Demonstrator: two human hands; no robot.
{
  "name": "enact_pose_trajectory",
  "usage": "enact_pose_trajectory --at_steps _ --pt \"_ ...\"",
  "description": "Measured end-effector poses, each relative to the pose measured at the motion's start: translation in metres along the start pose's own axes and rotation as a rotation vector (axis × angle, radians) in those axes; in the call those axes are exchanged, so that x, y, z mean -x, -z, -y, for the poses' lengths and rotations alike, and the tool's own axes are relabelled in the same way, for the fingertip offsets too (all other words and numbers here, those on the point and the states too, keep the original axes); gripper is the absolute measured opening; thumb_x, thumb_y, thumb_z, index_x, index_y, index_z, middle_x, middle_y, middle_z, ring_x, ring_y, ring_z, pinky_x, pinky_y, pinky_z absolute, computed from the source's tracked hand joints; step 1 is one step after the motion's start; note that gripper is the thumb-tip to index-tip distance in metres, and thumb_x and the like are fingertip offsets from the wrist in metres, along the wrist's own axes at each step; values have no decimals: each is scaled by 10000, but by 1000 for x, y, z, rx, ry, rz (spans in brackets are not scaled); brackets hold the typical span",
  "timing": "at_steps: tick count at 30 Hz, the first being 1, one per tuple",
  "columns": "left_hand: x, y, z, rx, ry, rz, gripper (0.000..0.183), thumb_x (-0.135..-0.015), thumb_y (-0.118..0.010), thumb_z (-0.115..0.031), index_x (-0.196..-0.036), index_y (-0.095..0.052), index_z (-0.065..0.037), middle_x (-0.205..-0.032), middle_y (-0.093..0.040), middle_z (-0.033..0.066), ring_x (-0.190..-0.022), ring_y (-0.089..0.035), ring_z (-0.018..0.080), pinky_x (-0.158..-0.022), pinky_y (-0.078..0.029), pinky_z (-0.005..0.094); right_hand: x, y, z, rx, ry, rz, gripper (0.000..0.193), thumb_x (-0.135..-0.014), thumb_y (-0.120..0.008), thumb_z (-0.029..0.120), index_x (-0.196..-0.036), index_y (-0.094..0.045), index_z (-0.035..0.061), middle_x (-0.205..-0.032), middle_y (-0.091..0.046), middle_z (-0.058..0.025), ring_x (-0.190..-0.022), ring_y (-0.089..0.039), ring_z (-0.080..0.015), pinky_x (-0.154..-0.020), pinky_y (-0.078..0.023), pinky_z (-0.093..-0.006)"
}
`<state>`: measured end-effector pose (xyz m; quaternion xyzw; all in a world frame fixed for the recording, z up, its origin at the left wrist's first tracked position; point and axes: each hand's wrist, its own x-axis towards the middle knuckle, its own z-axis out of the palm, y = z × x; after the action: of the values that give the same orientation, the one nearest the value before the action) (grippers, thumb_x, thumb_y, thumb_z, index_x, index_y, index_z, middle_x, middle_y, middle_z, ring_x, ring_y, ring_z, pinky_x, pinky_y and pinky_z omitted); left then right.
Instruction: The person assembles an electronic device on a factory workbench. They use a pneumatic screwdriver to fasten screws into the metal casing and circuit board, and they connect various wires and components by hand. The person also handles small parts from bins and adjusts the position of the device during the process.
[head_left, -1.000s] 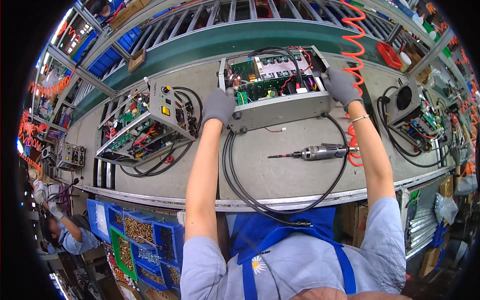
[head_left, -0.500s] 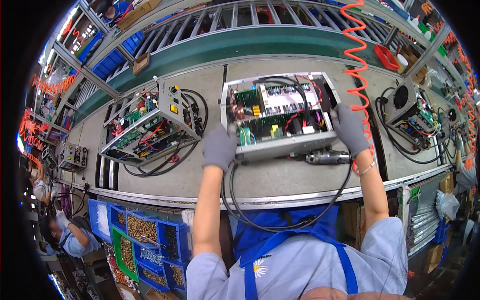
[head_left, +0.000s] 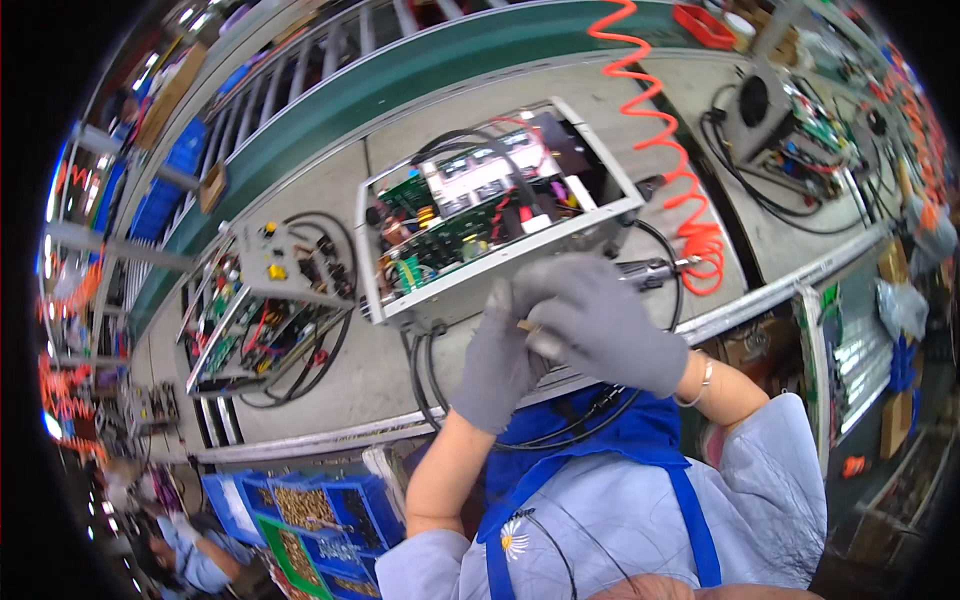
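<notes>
Open metal box [head_left: 490,215] of circuit boards on the surface [head_left: 330,385], tilted. Probably heavy, rigid, boards fragile; best held by the metal rim. Left hand [head_left: 497,360] and right hand [head_left: 600,320], gloved, meeting at its near edge; grip unclear.

Both gloved hands, the left hand [head_left: 497,360] and right hand [head_left: 600,320], are crowding together at the near edge of the open metal chassis [head_left: 490,225], leaving no gap between them. Black cables [head_left: 425,375] are looping over the counter [head_left: 330,395] just left of them. The orange coiled hose [head_left: 665,140] and a power screwdriver [head_left: 650,268] are blocking the right side. A second open chassis [head_left: 260,300] is standing further left, with bare counter lying between.
</notes>
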<state>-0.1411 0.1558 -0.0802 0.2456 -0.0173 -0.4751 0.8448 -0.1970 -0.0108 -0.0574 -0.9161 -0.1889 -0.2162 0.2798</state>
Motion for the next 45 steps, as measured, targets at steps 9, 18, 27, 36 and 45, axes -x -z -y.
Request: enact_pose_trajectory --at_steps 9,18,27,36,45 --pt "-36 57 64 -677 82 -433 387 -959 -598 -366 -1154 -614 -32 -1001 -659 59 -810 -630 145 -606 -484 246 138 -23 -21 -634 -961 -52 446 -904 -674 298 -1246 -563 34 -1228 -601 -138 -1134 -602 -279 -932 -505 -398" --pt "-117 34 66 -2408 97 -101 482 -712 -770 -481 -939 -696 -63 -867 -700 165 -755 -684 333 -669 -535 440 162 -52 -78 -1614 -1148 -606 462 -991 -539 247 -1323 -438 -57 -1271 -533 -221 -1180 -569 -319 -1022 -485 -443" --pt "-100 10 71 -2276 239 201 630 -675 -669 -693 -916 -724 -113 -749 -691 149 -688 -680 352 -619 -523 443 149 -65 -77 -1699 -1101 -731 410 -914 -658 274 -1230 -517 54 -1235 -586 -159 -1155 -569 -268 -975 -479 -442" --pt "-50 21 34 -544 71 -198 327 -885 -604 -88 -1186 -580 39 -1206 -611 163 -1030 -655 240 -877 -566 322 134 20 -74 -1520 -578 -908 462 -811 -658 178 -1247 -550 73 -1203 -601 -97 -729 -540 -148 -685 -481 -323" --pt "-2 22 7 -292 -141 -264 433 -1005 -534 -152 -1341 -417 95 -1229 -590 224 -1114 -641 262 -852 -610 265 22 73 -11 -1306 181 -755 436 -831 -608 89 -1246 -482 39 -885 -429 -66 -562 -460 -95 -497 -458 -300"
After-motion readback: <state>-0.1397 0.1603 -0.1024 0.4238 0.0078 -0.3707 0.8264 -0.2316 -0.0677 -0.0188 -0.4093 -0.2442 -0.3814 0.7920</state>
